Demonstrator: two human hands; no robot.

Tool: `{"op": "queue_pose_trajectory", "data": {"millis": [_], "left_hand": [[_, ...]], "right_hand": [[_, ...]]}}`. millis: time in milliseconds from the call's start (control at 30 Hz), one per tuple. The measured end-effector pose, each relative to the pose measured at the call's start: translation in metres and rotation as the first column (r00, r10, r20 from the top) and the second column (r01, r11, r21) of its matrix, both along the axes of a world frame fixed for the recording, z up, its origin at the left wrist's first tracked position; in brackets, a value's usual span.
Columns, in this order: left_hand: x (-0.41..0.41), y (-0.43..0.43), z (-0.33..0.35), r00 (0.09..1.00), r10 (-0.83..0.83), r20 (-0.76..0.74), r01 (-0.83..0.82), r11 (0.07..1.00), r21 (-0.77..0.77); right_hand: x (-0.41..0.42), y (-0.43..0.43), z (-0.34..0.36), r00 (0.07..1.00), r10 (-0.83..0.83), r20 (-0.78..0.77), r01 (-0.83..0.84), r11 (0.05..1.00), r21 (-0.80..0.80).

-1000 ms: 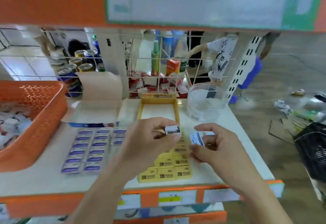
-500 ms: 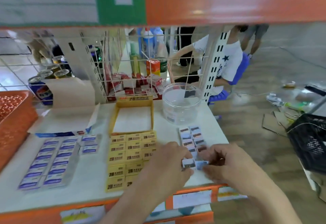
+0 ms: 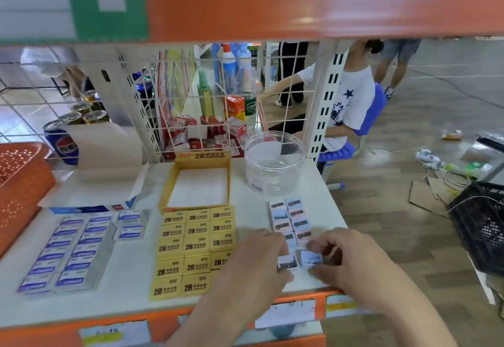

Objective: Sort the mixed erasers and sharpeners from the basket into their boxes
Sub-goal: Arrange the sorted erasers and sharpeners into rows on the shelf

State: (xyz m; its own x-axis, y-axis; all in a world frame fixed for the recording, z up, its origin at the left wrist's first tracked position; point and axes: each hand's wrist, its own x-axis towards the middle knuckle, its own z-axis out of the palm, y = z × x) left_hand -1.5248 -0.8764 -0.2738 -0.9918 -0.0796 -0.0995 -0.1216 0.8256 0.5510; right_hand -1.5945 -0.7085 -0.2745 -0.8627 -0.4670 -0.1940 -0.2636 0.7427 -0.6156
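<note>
On the white shelf (image 3: 136,273) my left hand (image 3: 253,264) pinches a small white picture eraser (image 3: 287,262) at the near end of a two-wide row of picture erasers (image 3: 290,217). My right hand (image 3: 351,267) pinches a second, bluish picture eraser (image 3: 311,259) right beside it. Both erasers sit on or just above the shelf near its front edge. Yellow 2B erasers (image 3: 196,245) lie in a grid left of my hands. Blue-and-white erasers (image 3: 73,248) lie in rows further left. The orange basket (image 3: 24,191) stands at the far left.
An open yellow box (image 3: 200,183) and an open blue-and-white box (image 3: 92,196) stand behind the eraser rows. A clear plastic jar (image 3: 274,166) stands at the back right. A wire grid (image 3: 191,106) closes the back. The shelf's right edge drops to the floor, where a black crate (image 3: 482,224) sits.
Both hands came down from above the yellow erasers to the shelf's front right, each carrying a small eraser to the near end of the picture-eraser row. The camera turned right.
</note>
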Motion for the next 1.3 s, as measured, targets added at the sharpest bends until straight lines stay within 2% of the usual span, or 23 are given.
{"op": "queue_pose_trajectory", "data": {"millis": [233, 500, 667, 800, 867, 1000, 1300], "left_hand": [[0.0002, 0.0, -0.002, 0.998, 0.055, 0.018, -0.056, 0.998, 0.025], [-0.0003, 0.0001, -0.0001, 0.997, 0.071, 0.027, -0.072, 0.996, 0.054], [0.0008, 0.001, 0.001, 0.996, 0.079, 0.03, -0.081, 0.995, 0.057], [0.0006, 0.0008, 0.0014, 0.996, 0.08, 0.03, -0.081, 0.996, 0.044], [-0.0005, 0.0011, 0.0012, 0.996, 0.084, 0.012, -0.084, 0.996, 0.041], [-0.0046, 0.001, -0.0024, 0.996, 0.092, 0.003, -0.092, 0.995, 0.025], [-0.0086, -0.0008, -0.003, 0.996, 0.088, 0.02, -0.089, 0.996, 0.024]], "right_hand": [[-0.0027, 0.0058, 0.0021, 0.999, 0.032, 0.009, -0.032, 1.0, 0.001], [-0.0016, 0.0069, 0.0026, 0.996, 0.077, 0.049, -0.073, 0.994, -0.083], [-0.0054, 0.0021, 0.005, 0.994, 0.083, 0.069, -0.081, 0.996, -0.035], [-0.0084, 0.0015, 0.0025, 0.999, -0.008, -0.049, 0.008, 1.0, 0.002], [-0.0089, 0.0031, 0.0003, 0.998, -0.026, -0.05, 0.023, 0.999, -0.049], [-0.007, 0.0026, 0.0015, 0.998, 0.042, 0.054, -0.039, 0.998, -0.045], [-0.0101, -0.0015, 0.0, 0.999, 0.039, -0.027, -0.038, 0.999, 0.01]]}}
